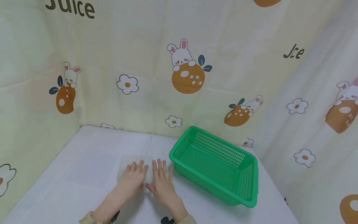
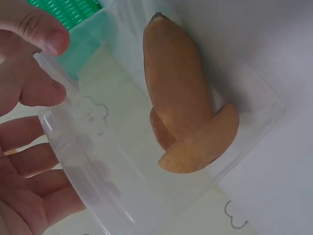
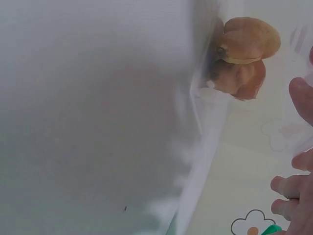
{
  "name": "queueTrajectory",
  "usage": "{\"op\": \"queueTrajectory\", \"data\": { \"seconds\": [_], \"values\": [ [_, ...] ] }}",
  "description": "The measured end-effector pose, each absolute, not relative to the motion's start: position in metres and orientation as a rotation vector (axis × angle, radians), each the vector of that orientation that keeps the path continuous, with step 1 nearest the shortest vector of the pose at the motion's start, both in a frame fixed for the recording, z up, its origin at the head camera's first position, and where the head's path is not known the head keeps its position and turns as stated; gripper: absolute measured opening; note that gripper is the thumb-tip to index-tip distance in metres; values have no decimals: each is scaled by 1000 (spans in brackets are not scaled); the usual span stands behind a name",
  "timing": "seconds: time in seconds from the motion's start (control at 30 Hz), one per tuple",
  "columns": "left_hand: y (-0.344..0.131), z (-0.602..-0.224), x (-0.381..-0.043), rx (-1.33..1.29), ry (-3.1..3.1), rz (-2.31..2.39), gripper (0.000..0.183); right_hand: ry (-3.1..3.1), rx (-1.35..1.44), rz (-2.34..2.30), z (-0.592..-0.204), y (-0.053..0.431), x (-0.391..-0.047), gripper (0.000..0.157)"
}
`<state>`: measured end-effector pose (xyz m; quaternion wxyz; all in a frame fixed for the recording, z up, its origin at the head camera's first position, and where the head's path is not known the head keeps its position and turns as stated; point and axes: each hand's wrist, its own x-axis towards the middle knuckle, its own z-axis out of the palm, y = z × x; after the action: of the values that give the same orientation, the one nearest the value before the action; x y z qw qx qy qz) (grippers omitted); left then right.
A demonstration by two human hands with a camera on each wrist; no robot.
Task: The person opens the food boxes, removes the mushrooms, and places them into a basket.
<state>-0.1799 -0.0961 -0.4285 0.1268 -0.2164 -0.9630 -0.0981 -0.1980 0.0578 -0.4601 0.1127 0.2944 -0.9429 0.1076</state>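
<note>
Plastic box (image 1: 124,162), low in the middle of the head view, keeps brown potatoes (image 2: 177,78) together, and left hand (image 1: 133,178) and right hand (image 1: 163,184), fingers spread, maybe keep it still.

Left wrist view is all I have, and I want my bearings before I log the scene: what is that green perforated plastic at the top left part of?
Observer: A green rectangular plastic basket, which the head view shows whole.
Operator: Which side of the person's bare hands is it on?
Observer: In the head view it stands to the right of both the left hand and the right hand.
Operator: Where is the right hand, relative to the clear, squarish plastic container?
Observer: By the right side of the container in the head view, fingers straight; I cannot tell whether they touch it.
</note>
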Motion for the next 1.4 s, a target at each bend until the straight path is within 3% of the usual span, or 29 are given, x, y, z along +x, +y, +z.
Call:
{"op": "queueTrajectory", "data": {
  "seconds": [0.8,1.07,1.4],
  "values": [
    [-88,-422,-186,-688,-2845,153,57,-2674,700,88,-473,50,-209,97],
    [-98,-405,-190,-733,-2914,-228,59,-2660,715,181,-473,53,-208,105],
    [-109,-410,-190,-851,-2442,-337,34,-2695,717,233,-472,64,-208,97]
  ]
}}
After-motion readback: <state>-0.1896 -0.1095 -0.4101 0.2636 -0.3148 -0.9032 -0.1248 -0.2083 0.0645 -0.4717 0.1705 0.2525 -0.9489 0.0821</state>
